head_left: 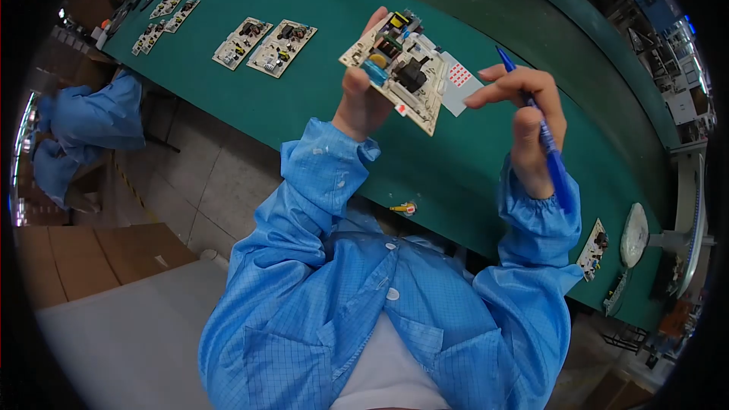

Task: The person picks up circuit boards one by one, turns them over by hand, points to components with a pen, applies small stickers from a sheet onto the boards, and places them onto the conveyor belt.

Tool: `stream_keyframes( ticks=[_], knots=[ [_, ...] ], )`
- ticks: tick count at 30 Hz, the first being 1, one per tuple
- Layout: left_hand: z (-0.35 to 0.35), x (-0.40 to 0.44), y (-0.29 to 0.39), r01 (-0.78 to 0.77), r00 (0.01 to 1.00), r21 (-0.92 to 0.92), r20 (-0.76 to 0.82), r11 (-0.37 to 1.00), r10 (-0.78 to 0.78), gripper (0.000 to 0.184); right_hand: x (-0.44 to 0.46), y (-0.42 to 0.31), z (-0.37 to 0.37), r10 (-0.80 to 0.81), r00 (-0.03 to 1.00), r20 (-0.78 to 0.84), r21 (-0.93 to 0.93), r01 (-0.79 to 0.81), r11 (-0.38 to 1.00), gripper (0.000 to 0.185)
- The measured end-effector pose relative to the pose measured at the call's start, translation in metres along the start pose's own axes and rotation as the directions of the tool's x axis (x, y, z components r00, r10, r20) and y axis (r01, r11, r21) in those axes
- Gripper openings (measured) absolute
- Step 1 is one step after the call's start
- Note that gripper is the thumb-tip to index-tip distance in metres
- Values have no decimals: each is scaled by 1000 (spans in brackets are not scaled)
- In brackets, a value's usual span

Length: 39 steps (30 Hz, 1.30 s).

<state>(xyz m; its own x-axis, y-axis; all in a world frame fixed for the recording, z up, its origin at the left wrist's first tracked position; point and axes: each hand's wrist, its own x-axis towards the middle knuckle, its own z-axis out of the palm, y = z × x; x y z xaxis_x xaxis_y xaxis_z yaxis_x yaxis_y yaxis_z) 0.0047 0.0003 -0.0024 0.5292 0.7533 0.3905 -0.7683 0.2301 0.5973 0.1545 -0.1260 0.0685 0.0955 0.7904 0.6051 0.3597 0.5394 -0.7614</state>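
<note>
My left hand point(361, 102) grips a cream circuit board point(425, 102) by its left edge, holding it tilted above the green bench. Coils, a black block and other parts stand on the board's face, and a small red-and-white sticker point(402, 109) sits at its lower edge. In my right hand point(535, 106) is a blue pen point(553, 153), held between the fingers and slanting down towards the wrist. The index finger of that hand points at the board without visibly touching it. A pale sheet of red stickers point(460, 76) lies on the bench behind the board, partly hidden by it.
Two circuit boards point(282, 48) lie on the green bench point(205, 61) to the left, with several more further off. Another board point(594, 250) rests at the right beside a round lens-like object point(634, 235). A person in blue point(95, 118) sits at far left.
</note>
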Motion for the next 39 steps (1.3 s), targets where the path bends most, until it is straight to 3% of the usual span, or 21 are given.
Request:
stream_keyframes(
  ticks=[1, 3, 4, 6, 7, 9, 11, 13, 14, 16, 18, 21, 24, 25, 27, 28, 32, 35, 37, 39],
  knots=[
    [-2, -1, 3, 45, 999, 1, 27, 999, -45, 126, 2, 0, -6, -30, 999, -44, -27, 29, 999, 55],
    [-5, 0, 2, 125, 991, -176, 74, 977, -113, 126, 5, 6, -21, -132, 987, -89, -117, 121, 986, 53],
    [3, -5, 13, 141, 989, -39, 51, 989, -139, 125, 5, 4, -21, -131, 987, -93, -119, 119, 986, 53],
    [-2, -1, 5, 230, 971, -541, 188, 809, -150, 121, 5, -7, -22, 14, 991, -130, -119, -30, 992, 39],
    [1, -4, 8, 196, 981, -277, 58, 941, -188, 120, 4, -10, -21, 16, 991, -134, -120, -33, 992, 39],
    [3, -4, 6, 130, 986, -335, -55, 933, -157, 126, 3, -14, -16, 170, 967, -189, 12, -171, 985, 26],
    [10, -8, 11, 219, 972, -332, -9, 917, -236, 131, 4, -15, -15, 201, 965, -170, 46, -196, 980, 25],
    [18, -7, 11, 352, 930, -462, 269, 814, -249, 133, 5, -15, -14, 230, 962, -150, 78, -220, 972, 25],
    [22, -9, 11, 366, 927, -575, 295, 732, -232, 133, 5, -16, -14, 207, 975, -87, 52, -203, 978, 24],
    [23, -14, 12, 350, 936, -567, 243, 746, -255, 132, 5, -14, -11, 186, 982, -26, 27, -185, 982, 24],
    [22, -15, 12, 334, 942, -557, 193, 760, -273, 131, 7, -12, -7, 84, 996, 41, -116, -79, 990, 23],
    [18, -15, 11, 335, 942, -487, 177, 806, -284, 131, 6, -13, -4, 110, 992, 56, -205, -97, 974, 24],
    [21, -14, 11, 313, 949, -592, 161, 743, -272, 135, 6, -12, -9, 67, 996, 64, -112, -60, 992, 22],
    [21, -14, 10, 349, 936, -528, 223, 774, -271, 135, 5, -13, -15, 66, 996, 65, -112, -58, 992, 22],
    [17, -12, 7, 377, 921, -458, 280, 805, -272, 135, 3, -15, -27, 130, 991, -31, 92, -127, 988, 21],
    [14, -12, 5, 391, 915, -454, 285, 801, -285, 136, 4, -15, -25, 37, 997, -68, 28, -35, 999, 25],
    [16, -13, 7, 436, 895, -476, 316, 764, -314, 138, -5, -11, -33, 32, 999, -39, -78, -35, 996, 27],
    [18, -14, 5, 465, 881, -500, 348, 731, -322, 138, -21, -11, -31, 163, 984, -73, -59, -168, 984, 32],
    [19, -13, 4, 502, 862, -426, 311, 753, -399, 136, -32, -10, -31, -67, 998, 22, -290, 71, 954, 42],
    [28, -16, 0, 521, 853, -521, 294, 676, -430, 133, -41, -11, -34, -178, 964, 195, -342, 237, 909, 55]
  ],
)
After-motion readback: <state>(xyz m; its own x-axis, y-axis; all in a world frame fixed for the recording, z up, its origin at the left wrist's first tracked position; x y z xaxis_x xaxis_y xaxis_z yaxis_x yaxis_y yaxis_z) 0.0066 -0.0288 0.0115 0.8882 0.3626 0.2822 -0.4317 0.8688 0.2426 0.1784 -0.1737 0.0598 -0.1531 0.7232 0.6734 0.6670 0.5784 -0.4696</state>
